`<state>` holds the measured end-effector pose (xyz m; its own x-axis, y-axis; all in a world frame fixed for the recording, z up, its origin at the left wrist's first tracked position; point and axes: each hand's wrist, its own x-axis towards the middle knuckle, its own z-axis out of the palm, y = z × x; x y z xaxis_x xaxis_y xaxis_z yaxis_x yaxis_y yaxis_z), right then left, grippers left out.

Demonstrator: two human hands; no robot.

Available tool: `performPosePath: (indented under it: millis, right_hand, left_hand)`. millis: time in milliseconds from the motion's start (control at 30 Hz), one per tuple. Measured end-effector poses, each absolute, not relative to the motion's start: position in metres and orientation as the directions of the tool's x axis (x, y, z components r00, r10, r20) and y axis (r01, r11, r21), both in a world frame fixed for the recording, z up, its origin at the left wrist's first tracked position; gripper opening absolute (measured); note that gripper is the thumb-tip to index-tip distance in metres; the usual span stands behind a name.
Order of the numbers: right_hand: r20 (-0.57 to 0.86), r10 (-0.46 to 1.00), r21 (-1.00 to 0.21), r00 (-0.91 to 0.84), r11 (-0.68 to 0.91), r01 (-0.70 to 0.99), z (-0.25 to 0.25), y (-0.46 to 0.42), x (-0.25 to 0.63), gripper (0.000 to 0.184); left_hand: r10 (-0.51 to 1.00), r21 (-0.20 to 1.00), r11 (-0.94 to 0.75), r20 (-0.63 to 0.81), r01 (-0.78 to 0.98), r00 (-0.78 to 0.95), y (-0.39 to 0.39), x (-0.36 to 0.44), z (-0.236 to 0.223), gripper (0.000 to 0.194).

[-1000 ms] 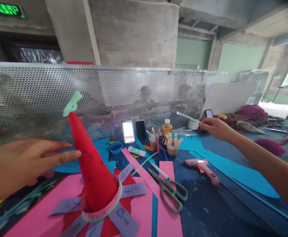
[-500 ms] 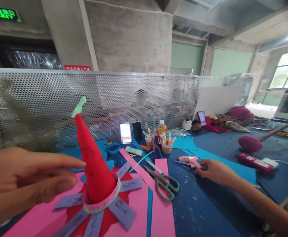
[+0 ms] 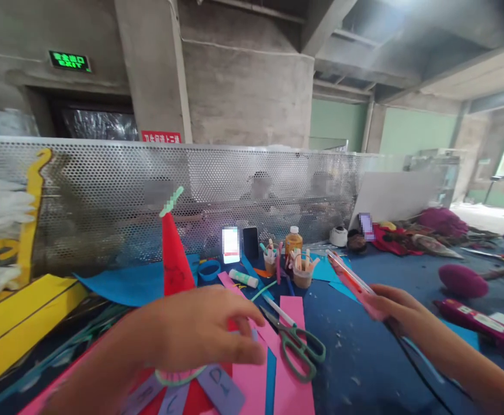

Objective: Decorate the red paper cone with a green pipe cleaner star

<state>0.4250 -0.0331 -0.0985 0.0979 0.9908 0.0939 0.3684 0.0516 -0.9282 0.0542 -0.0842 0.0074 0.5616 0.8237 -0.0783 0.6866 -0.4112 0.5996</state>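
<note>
A tall red paper cone (image 3: 174, 259) with a green tip stands on pink paper, ringed at its base by purple lettered strips (image 3: 217, 386). My left hand (image 3: 195, 331) lies across the cone's lower part, its fingers curled round it and hiding the base. My right hand (image 3: 401, 308) is closed on a pink glue gun (image 3: 349, 276), held above the blue table with the nozzle pointing up and left. A dark cord trails from the gun towards me. Green-handled scissors (image 3: 297, 343) lie between my hands on a pink strip (image 3: 293, 369).
A perforated metal screen (image 3: 105, 196) runs along the table's back. Before it stand two phones (image 3: 251, 242), a bottle (image 3: 293, 239), cups of sticks (image 3: 303, 275) and a glue stick (image 3: 243, 278). Yellow paper (image 3: 22, 311) lies at the left, a magenta pompom (image 3: 462, 280) and pink box (image 3: 468, 315) at the right.
My right hand came back from the far right, took the pink glue gun off the table and lifted it. My left hand moved from the cone's side to across its front.
</note>
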Motion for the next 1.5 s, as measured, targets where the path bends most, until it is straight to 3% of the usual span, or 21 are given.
performPosePath:
  millis: [100,200,300,400,567,700,933,1100,1167,1267,1500]
  right_hand:
    - [0.051,0.996,-0.988,0.068,0.040,0.150,-0.088,-0.038,0.387,0.051]
    - [0.036,0.999,-0.998,-0.022,0.037,0.043,-0.086,-0.036,0.353,0.047]
    - [0.094,0.991,-0.995,-0.097,0.095,0.004,-0.087,-0.033,0.325,0.044]
    - [0.205,0.964,-0.979,-0.168,0.200,-0.047,-0.090,-0.032,0.305,0.041]
    - [0.338,0.912,-0.940,-0.233,0.317,-0.125,-0.100,-0.027,0.289,0.044]
    - [0.366,0.905,-0.930,-0.216,0.360,-0.069,-0.105,-0.025,0.289,0.049]
    - [0.288,0.932,-0.957,-0.220,0.291,-0.018,-0.101,-0.034,0.295,0.056]
    - [0.246,0.958,-0.954,-0.144,0.266,0.141,-0.098,-0.045,0.307,0.060]
    - [0.314,0.941,-0.916,-0.125,0.335,0.219,-0.098,-0.049,0.314,0.057]
    - [0.451,0.883,-0.814,-0.130,0.467,0.345,-0.101,-0.053,0.327,0.053]
    - [0.546,0.827,-0.627,-0.137,0.511,0.588,-0.106,-0.048,0.369,0.045]
  left_hand:
    - [0.840,0.697,-0.384,-0.009,0.605,0.543,-0.066,0.087,-0.024,0.057]
    - [0.876,0.838,-0.304,0.058,0.454,0.479,-0.052,0.111,-0.059,0.074]
    - [0.906,0.932,-0.275,0.168,0.238,0.389,-0.043,0.126,-0.083,0.064]
    - [0.897,0.966,-0.258,0.234,0.014,0.374,-0.038,0.138,-0.092,0.046]
    - [0.914,0.929,-0.230,0.308,-0.289,0.263,-0.038,0.150,-0.089,0.048]
    - [0.931,0.904,-0.147,0.263,-0.401,0.254,-0.041,0.151,-0.087,0.056]
    - [0.939,0.865,-0.057,0.216,-0.499,0.268,-0.044,0.153,-0.085,0.049]
    - [0.971,0.849,-0.002,0.127,-0.529,0.201,-0.041,0.153,-0.083,0.022]
    - [0.991,0.837,0.043,0.035,-0.545,0.132,-0.039,0.152,-0.081,0.008]
    - [0.994,0.816,0.103,-0.066,-0.569,0.085,-0.037,0.149,-0.078,0.016]
    - [0.966,0.759,0.197,-0.042,-0.621,0.255,-0.034,0.141,-0.079,0.012]
